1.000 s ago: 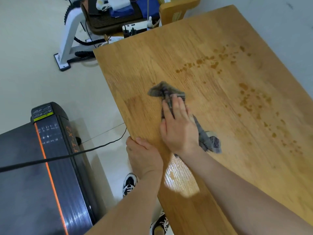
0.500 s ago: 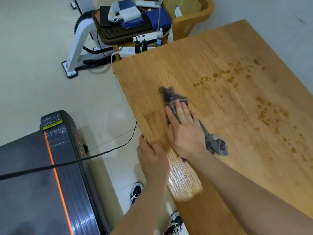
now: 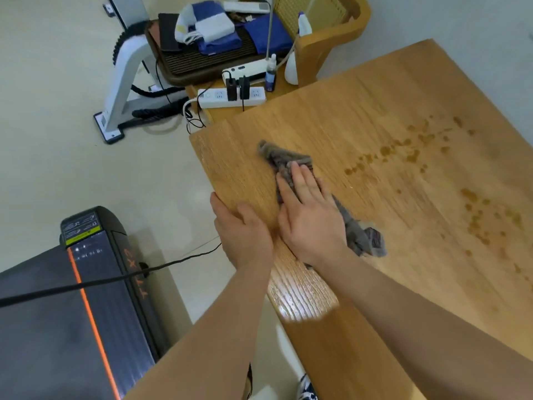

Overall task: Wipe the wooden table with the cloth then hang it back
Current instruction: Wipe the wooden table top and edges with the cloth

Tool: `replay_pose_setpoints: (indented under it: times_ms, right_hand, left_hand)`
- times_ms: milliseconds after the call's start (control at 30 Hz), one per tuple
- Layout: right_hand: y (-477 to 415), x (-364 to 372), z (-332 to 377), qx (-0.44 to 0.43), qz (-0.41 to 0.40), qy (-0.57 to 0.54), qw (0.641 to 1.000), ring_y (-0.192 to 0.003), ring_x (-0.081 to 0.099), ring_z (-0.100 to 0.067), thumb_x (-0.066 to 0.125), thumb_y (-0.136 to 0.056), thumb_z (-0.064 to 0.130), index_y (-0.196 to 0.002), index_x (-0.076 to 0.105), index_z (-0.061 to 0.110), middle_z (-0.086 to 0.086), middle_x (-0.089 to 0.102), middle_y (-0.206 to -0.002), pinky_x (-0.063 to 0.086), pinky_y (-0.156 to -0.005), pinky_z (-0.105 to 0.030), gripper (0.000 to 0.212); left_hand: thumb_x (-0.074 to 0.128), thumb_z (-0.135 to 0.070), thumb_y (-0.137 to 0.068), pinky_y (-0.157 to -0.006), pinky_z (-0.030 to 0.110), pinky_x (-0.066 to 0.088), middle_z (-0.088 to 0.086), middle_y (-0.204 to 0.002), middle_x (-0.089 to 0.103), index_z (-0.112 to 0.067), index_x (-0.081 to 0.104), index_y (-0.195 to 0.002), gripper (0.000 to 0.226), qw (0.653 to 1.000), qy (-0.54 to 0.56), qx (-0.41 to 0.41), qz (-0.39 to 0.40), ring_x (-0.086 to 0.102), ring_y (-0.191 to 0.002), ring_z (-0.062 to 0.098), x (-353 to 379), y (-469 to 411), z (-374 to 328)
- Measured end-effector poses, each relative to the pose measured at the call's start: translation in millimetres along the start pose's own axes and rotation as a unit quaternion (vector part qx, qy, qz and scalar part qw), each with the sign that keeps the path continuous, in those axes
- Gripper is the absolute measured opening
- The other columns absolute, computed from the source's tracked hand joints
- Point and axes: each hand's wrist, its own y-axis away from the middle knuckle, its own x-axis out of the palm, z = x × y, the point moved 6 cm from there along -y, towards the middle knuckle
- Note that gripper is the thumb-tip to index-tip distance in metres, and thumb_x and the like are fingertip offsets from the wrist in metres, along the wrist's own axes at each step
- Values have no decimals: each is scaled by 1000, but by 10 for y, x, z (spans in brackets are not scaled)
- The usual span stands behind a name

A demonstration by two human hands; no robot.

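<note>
The wooden table point(image 3: 375, 116) fills the right of the head view, with brown droplet stains point(image 3: 427, 157) scattered across its right half. A crumpled grey cloth point(image 3: 281, 158) lies near the table's left edge. My right hand point(image 3: 310, 217) presses flat on the middle of the cloth, with its ends sticking out beyond my fingertips and by my wrist. My left hand point(image 3: 242, 229) rests on the table's left edge, fingers curled over it, right beside my right hand. A wet shiny patch point(image 3: 302, 298) shows on the wood near my wrists.
A black treadmill point(image 3: 72, 313) with an orange stripe stands on the floor at lower left, a black cable point(image 3: 129, 278) crossing it. Beyond the table's far corner sit a white power strip point(image 3: 213, 98), spray bottles point(image 3: 292, 67), a wooden chair point(image 3: 334, 33) and a cluttered dark tray point(image 3: 202, 56).
My right hand has slid the cloth along the table's left side toward the far corner. My left hand has shifted forward along the edge. The view has tilted up, showing more beyond the table.
</note>
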Motion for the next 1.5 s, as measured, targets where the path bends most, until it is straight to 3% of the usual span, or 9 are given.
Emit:
replay_pose_setpoints:
  times_ms: [167,467,567,700,867,1133,1233,1367,1500]
  right_hand:
    - [672,-13,-153,-125,29,1,992,-146,27,-28,39,-95,27,-142,49,12,-14,32,-155,18,-119,-46,51]
    - [-376,5,64,81,-11,-30,996,-147,17,-36,26,-93,33,-149,35,12,-22,21,-158,6,-119,-46,60]
    - [-373,39,226,54,6,-32,998,-149,11,-32,15,-97,38,-151,30,15,-19,16,-160,3,-121,-44,61]
    - [344,26,107,-1,4,-35,999,-147,22,-29,35,-99,30,-146,43,14,-15,27,-158,14,-120,-46,50]
    - [1218,38,-96,16,28,0,999,-148,21,-26,39,-94,28,-147,42,14,-13,24,-159,19,-117,-46,54]
    - [258,35,74,-104,41,-41,993,-144,30,-25,34,-92,30,-142,49,23,-7,38,-154,22,-117,-48,53]
    - [-252,-2,172,-82,33,-52,995,-143,34,-25,27,-92,31,-141,51,21,-9,42,-151,26,-115,-52,55]
    - [-261,-6,206,-57,19,-56,997,-146,28,-27,11,-100,38,-145,44,17,-13,33,-156,15,-119,-49,60]
    - [422,14,182,-95,28,-65,993,-147,23,-27,33,-94,33,-152,29,19,-12,29,-158,13,-118,-44,59]
  left_hand:
    - [29,-33,-100,-85,33,38,10,-133,49,-27,18,-150,51,999,-47,7,4,53,-111,29,50,10,-42]
    - [27,-36,-100,-92,42,41,9,-139,46,-30,14,-150,52,997,-79,-7,3,52,-114,32,36,-3,-29]
    - [27,-35,-99,-86,40,43,11,-134,49,-30,15,-150,52,997,-73,-1,-2,54,-108,32,31,-19,-11]
    - [28,-34,-100,-84,38,39,16,-132,50,-28,15,-151,53,997,-74,-12,-4,52,-109,36,57,-17,15]
    - [26,-35,-101,-84,40,40,17,-131,48,-27,13,-151,53,997,-82,-14,3,53,-108,38,62,16,12]
    - [31,-32,-100,-78,31,33,13,-133,50,-30,21,-148,49,998,-62,-19,-2,53,-109,31,45,22,-10]
    - [29,-33,-99,-79,33,37,11,-132,52,-31,20,-148,49,998,-60,-15,-5,54,-106,30,31,2,4]
    - [28,-34,-100,-85,40,42,10,-129,54,-30,21,-147,48,996,-85,-8,-14,55,-107,33,53,-8,-30]
    - [29,-37,-97,-91,47,46,9,-124,57,-31,24,-143,46,996,-83,1,-12,57,-107,33,45,-16,-1]
